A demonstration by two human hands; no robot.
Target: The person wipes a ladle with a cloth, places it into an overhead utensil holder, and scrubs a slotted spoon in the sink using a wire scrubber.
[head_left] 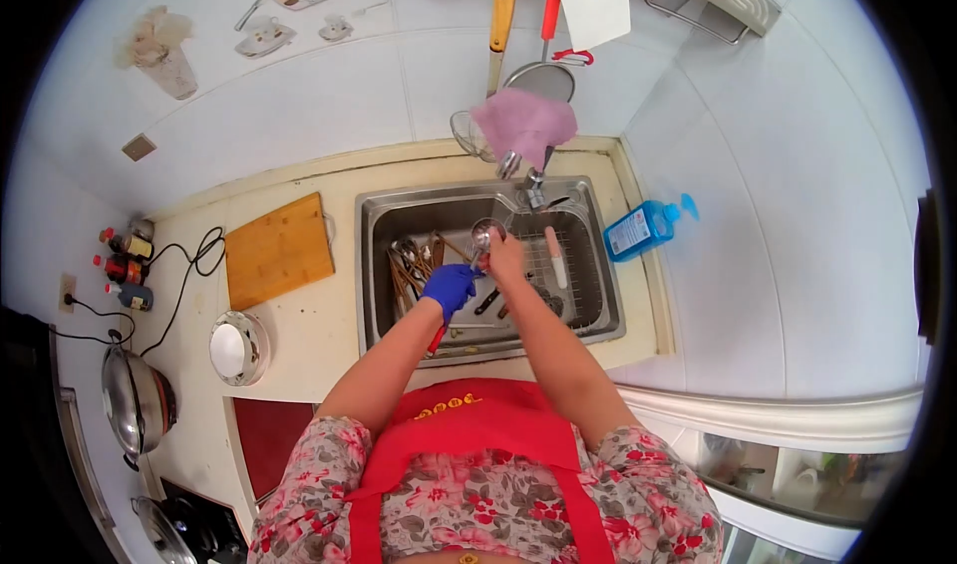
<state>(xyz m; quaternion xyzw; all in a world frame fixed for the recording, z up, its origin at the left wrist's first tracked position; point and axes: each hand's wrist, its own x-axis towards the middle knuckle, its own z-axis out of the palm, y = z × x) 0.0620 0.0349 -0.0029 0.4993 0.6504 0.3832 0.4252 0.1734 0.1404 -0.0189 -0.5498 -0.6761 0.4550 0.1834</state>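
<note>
My left hand (pixel 451 289), in what looks like a blue glove, is closed around the handle of a metal ladle (pixel 486 231) above the sink. My right hand (pixel 506 257) is bare and curled against the ladle close to its round bowl; its fingertips are partly hidden. The bowl is just below the tap (pixel 534 187). Several utensils (pixel 411 263) lie in the left part of the steel sink (pixel 373 315). On the wire rack at the right rests a knife (pixel 555 257) with a pinkish handle. A black-handled utensil (pixel 487 301) lies below my hands.
A blue soap bottle (pixel 632 235) stands right of the sink. Left are a wooden cutting board (pixel 279 251), a stack of bowls (pixel 237 349), sauce bottles (pixel 124 269) and a pan (pixel 136 401). A pink cloth (pixel 524 124) and a strainer (pixel 543 80) hang above the tap.
</note>
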